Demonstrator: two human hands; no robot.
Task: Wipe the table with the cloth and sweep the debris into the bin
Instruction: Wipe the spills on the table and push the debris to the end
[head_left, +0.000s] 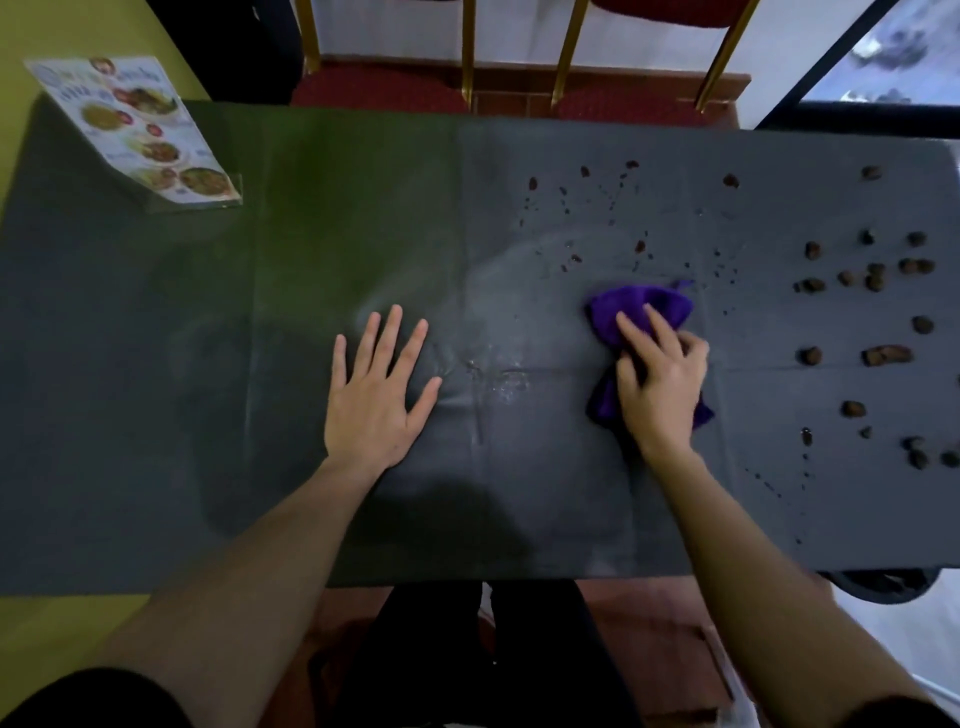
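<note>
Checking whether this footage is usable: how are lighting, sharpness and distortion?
Head view: dim, a yellow-green cast on the table at left, a dark shadow at its near edge, a pale sheen near the left hand; table edges bow from the wide lens; debris looks soft.

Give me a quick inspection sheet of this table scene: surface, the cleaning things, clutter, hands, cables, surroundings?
Surface: dark table, wet smears near the middle, small dark specks on the right half.
Job's things: purple cloth bunched on the table; brown debris scattered at the right end; a dark round shape below the table's right corner may be the bin, mostly hidden.
Clutter: menu stand at the far left corner.
Hands: left hand flat and open on the table; right hand gripping the cloth.
Cables: nothing seen.
Surroundings: two chairs with red seats and gold frames across the table.
</note>
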